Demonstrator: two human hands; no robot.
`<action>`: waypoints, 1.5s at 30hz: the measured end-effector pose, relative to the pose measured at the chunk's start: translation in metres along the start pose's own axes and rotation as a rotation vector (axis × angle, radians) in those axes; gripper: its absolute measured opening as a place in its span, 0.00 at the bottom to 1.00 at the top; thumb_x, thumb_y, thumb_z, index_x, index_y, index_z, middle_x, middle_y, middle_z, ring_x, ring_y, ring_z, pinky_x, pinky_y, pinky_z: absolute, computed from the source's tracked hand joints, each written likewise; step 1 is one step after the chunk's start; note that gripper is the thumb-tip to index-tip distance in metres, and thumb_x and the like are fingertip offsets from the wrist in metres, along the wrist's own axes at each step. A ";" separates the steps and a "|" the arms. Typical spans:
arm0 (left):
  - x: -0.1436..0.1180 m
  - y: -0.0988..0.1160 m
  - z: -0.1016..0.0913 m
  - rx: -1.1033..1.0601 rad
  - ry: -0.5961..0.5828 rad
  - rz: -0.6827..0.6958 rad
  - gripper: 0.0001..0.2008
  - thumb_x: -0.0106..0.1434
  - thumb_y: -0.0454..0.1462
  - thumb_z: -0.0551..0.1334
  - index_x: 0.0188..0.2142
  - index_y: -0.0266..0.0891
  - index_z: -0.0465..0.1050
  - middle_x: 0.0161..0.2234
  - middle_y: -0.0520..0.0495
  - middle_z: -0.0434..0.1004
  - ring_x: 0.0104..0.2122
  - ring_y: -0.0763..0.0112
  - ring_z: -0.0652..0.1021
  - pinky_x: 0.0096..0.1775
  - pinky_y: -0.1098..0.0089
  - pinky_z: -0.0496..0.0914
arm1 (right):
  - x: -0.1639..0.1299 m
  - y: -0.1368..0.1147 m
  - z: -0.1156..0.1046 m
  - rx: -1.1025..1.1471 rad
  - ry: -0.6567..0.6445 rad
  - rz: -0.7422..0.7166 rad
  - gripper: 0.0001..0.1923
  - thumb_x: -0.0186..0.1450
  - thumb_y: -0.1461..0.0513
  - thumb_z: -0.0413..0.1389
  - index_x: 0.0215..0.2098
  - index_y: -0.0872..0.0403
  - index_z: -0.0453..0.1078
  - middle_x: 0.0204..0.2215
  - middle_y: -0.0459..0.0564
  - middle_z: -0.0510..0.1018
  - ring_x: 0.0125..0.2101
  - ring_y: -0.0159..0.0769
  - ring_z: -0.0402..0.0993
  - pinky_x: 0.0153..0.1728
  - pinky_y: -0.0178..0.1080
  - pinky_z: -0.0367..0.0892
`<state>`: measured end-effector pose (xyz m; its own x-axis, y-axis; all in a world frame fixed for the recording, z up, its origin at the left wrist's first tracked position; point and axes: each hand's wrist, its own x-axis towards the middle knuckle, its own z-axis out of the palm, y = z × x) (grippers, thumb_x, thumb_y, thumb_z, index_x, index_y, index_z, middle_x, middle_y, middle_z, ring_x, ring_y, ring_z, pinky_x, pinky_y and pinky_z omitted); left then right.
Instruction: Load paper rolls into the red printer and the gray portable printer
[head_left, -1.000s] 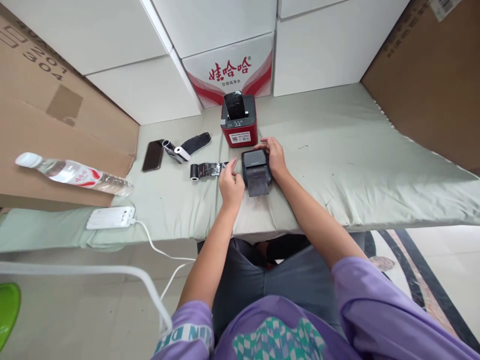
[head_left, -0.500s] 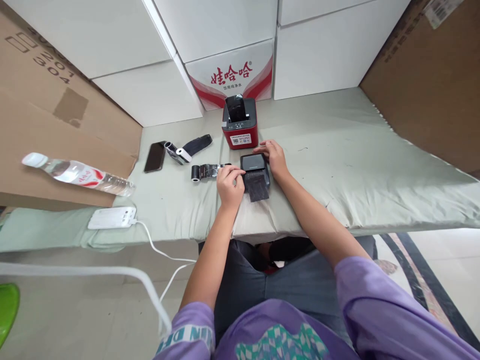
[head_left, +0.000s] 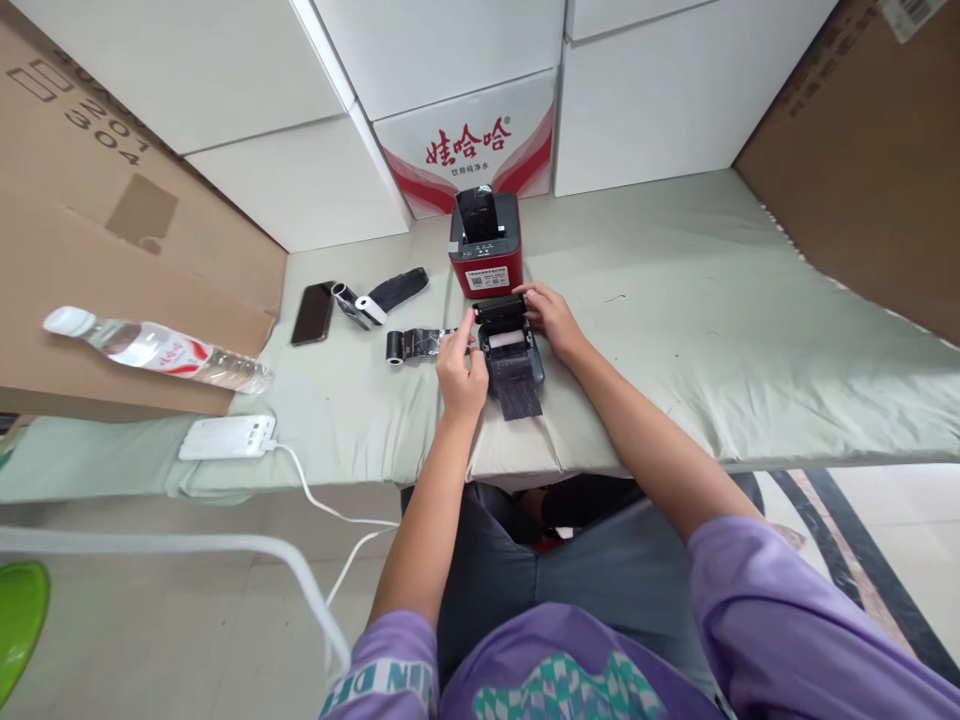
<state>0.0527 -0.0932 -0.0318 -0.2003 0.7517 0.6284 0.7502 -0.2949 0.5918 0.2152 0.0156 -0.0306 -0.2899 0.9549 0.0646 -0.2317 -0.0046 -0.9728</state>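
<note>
A small black portable printer [head_left: 534, 345] sits on the cloth in front of me with its lid [head_left: 501, 312] raised. Inside shows a white paper roll [head_left: 507, 340], and a black strip [head_left: 520, 395] hangs out over the front. My left hand [head_left: 460, 372] holds the printer's left side, its index finger up against the lid's left end. On the other side, the fingers of my right hand [head_left: 551, 318] are bent round the lid's right end. Just left of my left hand lies a black roll [head_left: 394, 348] with its ribbon partly unrolled.
Behind stands a red and black printer [head_left: 486, 255]. Farther left are a phone [head_left: 313, 313], a white-cored roll [head_left: 370, 310], a water bottle [head_left: 161, 350] and a white power bank [head_left: 226, 437] with a cable. Cartons [head_left: 469, 150] line the back and sides.
The small printer's lid has swung up and back, uncovering the paper roll inside. Both hands have stayed at its sides, with the left index finger now pointing up along the lid.
</note>
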 end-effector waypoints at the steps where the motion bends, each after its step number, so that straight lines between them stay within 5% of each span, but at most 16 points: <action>1: 0.000 -0.001 0.001 -0.016 -0.015 -0.025 0.28 0.66 0.31 0.52 0.64 0.41 0.72 0.51 0.41 0.83 0.45 0.64 0.80 0.53 0.64 0.74 | 0.000 0.001 0.000 -0.013 -0.013 -0.016 0.23 0.60 0.42 0.61 0.40 0.51 0.74 0.25 0.41 0.69 0.23 0.29 0.62 0.25 0.34 0.59; 5: 0.002 -0.004 0.002 -0.014 -0.079 -0.091 0.28 0.68 0.33 0.54 0.66 0.44 0.70 0.53 0.42 0.82 0.50 0.62 0.77 0.57 0.63 0.72 | 0.001 0.004 0.001 -0.083 -0.028 -0.096 0.22 0.62 0.42 0.61 0.38 0.51 0.75 0.31 0.45 0.77 0.35 0.37 0.74 0.37 0.37 0.70; 10: 0.003 -0.005 0.002 -0.021 -0.180 -0.088 0.26 0.72 0.37 0.55 0.67 0.44 0.69 0.65 0.41 0.73 0.58 0.57 0.73 0.64 0.55 0.66 | 0.002 0.004 0.002 -0.081 -0.049 -0.125 0.29 0.60 0.41 0.62 0.51 0.49 0.75 0.48 0.51 0.83 0.52 0.45 0.77 0.55 0.47 0.73; 15: 0.017 -0.001 -0.007 0.013 -0.297 -0.015 0.16 0.73 0.39 0.57 0.52 0.43 0.82 0.55 0.42 0.81 0.55 0.59 0.76 0.62 0.56 0.67 | 0.012 0.016 -0.003 -0.109 -0.056 -0.185 0.36 0.60 0.41 0.63 0.60 0.50 0.72 0.54 0.54 0.81 0.56 0.48 0.76 0.62 0.53 0.69; 19: 0.054 0.014 -0.016 0.304 -0.498 0.029 0.12 0.69 0.39 0.62 0.44 0.43 0.86 0.49 0.40 0.80 0.52 0.54 0.76 0.55 0.57 0.70 | 0.017 0.025 -0.007 -0.174 -0.037 -0.226 0.37 0.62 0.39 0.60 0.63 0.48 0.71 0.56 0.55 0.79 0.57 0.50 0.75 0.59 0.54 0.71; 24: 0.098 0.051 -0.011 0.637 -0.993 -0.043 0.12 0.64 0.38 0.65 0.45 0.46 0.86 0.48 0.41 0.83 0.47 0.53 0.80 0.46 0.59 0.73 | 0.017 0.026 -0.009 -0.191 -0.027 -0.219 0.38 0.62 0.38 0.59 0.63 0.48 0.71 0.55 0.56 0.79 0.58 0.51 0.74 0.58 0.54 0.72; 27: 0.107 0.066 -0.002 0.758 -1.099 -0.033 0.12 0.62 0.37 0.67 0.44 0.41 0.86 0.48 0.38 0.84 0.46 0.50 0.81 0.45 0.59 0.73 | 0.016 0.024 -0.008 -0.207 -0.016 -0.195 0.39 0.61 0.38 0.59 0.62 0.51 0.70 0.54 0.58 0.79 0.57 0.51 0.74 0.60 0.57 0.70; 32: 0.104 0.059 -0.014 0.600 -0.944 0.080 0.07 0.58 0.38 0.70 0.37 0.41 0.84 0.45 0.41 0.84 0.42 0.55 0.81 0.45 0.60 0.73 | 0.015 0.024 -0.006 -0.250 -0.006 -0.226 0.37 0.62 0.39 0.59 0.60 0.51 0.71 0.53 0.57 0.79 0.56 0.50 0.75 0.62 0.55 0.69; 37: 0.100 0.030 -0.075 -0.036 -0.633 -0.203 0.18 0.56 0.44 0.71 0.45 0.40 0.79 0.41 0.45 0.84 0.40 0.61 0.81 0.41 0.67 0.74 | 0.013 0.024 -0.003 -0.262 0.010 -0.200 0.34 0.62 0.41 0.58 0.59 0.51 0.70 0.54 0.57 0.78 0.53 0.48 0.76 0.60 0.54 0.71; 42: 0.111 -0.031 -0.144 -0.168 -0.136 -0.414 0.18 0.52 0.43 0.71 0.40 0.36 0.79 0.35 0.48 0.81 0.36 0.67 0.79 0.40 0.70 0.73 | 0.011 0.024 -0.002 -0.262 0.033 -0.182 0.31 0.63 0.45 0.58 0.58 0.51 0.69 0.53 0.56 0.78 0.49 0.46 0.77 0.58 0.54 0.71; 45: 0.116 -0.079 -0.163 0.016 -0.092 -0.607 0.16 0.49 0.40 0.70 0.37 0.34 0.80 0.31 0.49 0.79 0.32 0.68 0.77 0.36 0.71 0.71 | 0.010 0.023 -0.001 -0.258 0.042 -0.173 0.29 0.63 0.45 0.58 0.57 0.50 0.69 0.53 0.55 0.78 0.45 0.44 0.77 0.57 0.54 0.71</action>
<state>-0.1325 -0.0788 0.0768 -0.5401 0.8307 0.1347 0.5287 0.2104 0.8223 0.2081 0.0258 -0.0528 -0.2265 0.9464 0.2304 -0.0296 0.2298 -0.9728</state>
